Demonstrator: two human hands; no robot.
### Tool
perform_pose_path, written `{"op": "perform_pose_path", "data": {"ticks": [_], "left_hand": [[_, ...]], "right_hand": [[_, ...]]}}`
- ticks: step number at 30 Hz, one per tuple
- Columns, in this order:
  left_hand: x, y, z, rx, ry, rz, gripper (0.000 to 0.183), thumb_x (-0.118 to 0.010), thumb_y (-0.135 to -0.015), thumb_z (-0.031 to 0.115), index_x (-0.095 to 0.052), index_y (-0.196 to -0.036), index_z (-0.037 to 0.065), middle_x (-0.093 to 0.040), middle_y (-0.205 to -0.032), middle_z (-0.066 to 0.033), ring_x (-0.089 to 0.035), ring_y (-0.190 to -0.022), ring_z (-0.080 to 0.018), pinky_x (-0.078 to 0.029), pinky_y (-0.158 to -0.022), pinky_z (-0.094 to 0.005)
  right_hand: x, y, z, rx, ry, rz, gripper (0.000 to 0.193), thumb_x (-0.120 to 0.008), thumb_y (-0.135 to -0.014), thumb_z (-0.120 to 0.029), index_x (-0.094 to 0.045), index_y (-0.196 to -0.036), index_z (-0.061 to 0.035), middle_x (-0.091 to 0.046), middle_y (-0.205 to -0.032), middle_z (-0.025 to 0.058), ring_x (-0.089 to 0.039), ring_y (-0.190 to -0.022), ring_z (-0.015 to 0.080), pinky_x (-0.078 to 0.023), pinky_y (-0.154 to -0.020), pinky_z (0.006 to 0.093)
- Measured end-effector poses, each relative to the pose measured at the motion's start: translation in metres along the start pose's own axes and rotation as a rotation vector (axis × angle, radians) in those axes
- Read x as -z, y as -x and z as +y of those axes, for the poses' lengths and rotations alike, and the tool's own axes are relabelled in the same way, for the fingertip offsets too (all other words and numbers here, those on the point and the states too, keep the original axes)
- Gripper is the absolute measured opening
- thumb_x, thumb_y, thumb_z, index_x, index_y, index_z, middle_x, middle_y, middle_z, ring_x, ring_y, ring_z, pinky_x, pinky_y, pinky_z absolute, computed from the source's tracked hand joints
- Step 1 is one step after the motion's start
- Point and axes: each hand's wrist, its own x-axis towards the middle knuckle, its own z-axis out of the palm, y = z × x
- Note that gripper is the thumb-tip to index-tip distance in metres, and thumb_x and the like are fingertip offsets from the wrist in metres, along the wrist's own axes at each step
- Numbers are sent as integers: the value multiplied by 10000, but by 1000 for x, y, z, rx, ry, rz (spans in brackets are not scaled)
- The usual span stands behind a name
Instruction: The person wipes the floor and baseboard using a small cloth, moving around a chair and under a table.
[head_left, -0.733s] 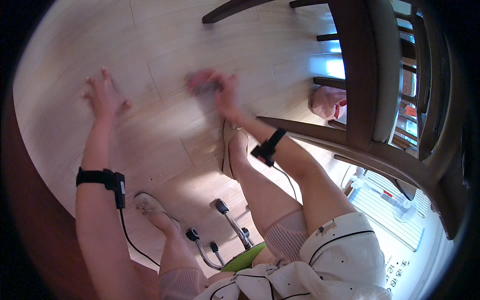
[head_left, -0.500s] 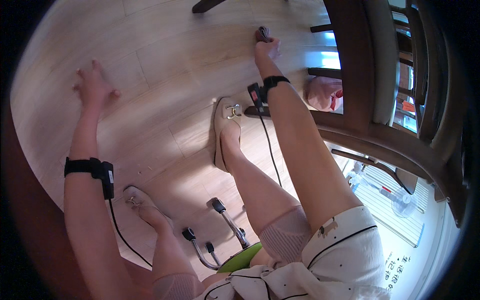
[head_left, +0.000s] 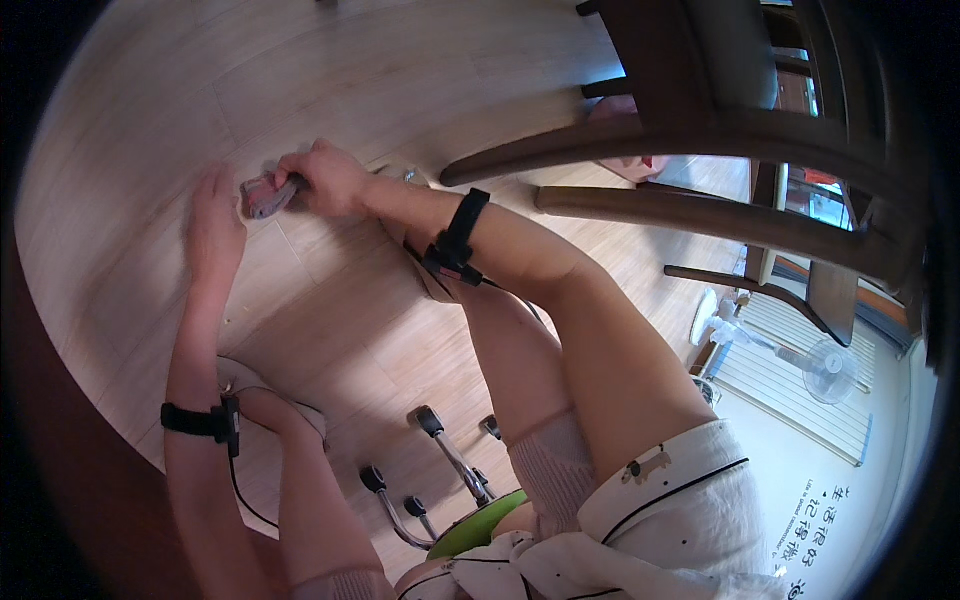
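My right hand (head_left: 335, 182) is closed on one end of a small folded cloth (head_left: 265, 197), greyish with pinkish-red patches. The cloth sticks out to the left of my fingers, low over the wood-look floor; whether it touches the floor I cannot tell. Just to its left is my left hand (head_left: 215, 222), empty, with its fingers stretched forward and slightly blurred. A narrow gap seems to lie between those fingers and the cloth. Each forearm wears a black strap with a small cabled device, the right one (head_left: 455, 250) and the left one (head_left: 205, 420).
Dark wooden chair legs (head_left: 540, 150) reach in from the right. My shoes are on the floor, the left one (head_left: 235, 375) below my left hand. A wheeled stool with a green seat (head_left: 475, 527) is beneath me. A pink bag (head_left: 635, 165) and a fan (head_left: 830, 370) are at right.
My right hand has swung left and nearer with the cloth, from the far side of the floor. My left hand has moved slightly right and nearer, its fingers less spread. The view has shifted.
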Motion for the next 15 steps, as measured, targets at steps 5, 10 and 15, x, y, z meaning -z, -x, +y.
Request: {"op": "perform_pose_path", "data": {"ticks": [5, 10, 15], "left_hand": [[10, 12, 27, -67, 251, -59, 436, -514, -881, -33, -512, -1315, 5, -521, -1336, -205, -488, -1237, -378, -397, -1046, -411], [33, 28, 48, -57, 399, -113, 411, -551, -870, -1, -545, -1281, -1, -553, -1306, -196, -527, -1207, -361, -424, -1037, -401], [49, 22, 90, -153, 564, -191, 421, -614, -855, 45, -560, -1271, 14, -574, -1282, -179, -559, -1169, -349, -446, -1007, -405]], "right_hand": [[27, 38, 13, -49, -268, 105, 255, -748, -727, -180, -636, -930, -72, -676, -817, 124, -639, -731, 290, -496, -703, 383], [77, 147, -12, -782, -450, 114, 465, -649, -749, -70, -516, -1174, 63, -691, -869, 205, -670, -823, 252, -517, -755, 361], [92, 159, 12, -624, -118, 421, 492, -658, -761, -234, -579, -1070, 141, -660, -849, 284, -647, -895, 423, -510, -807, 453]]}}
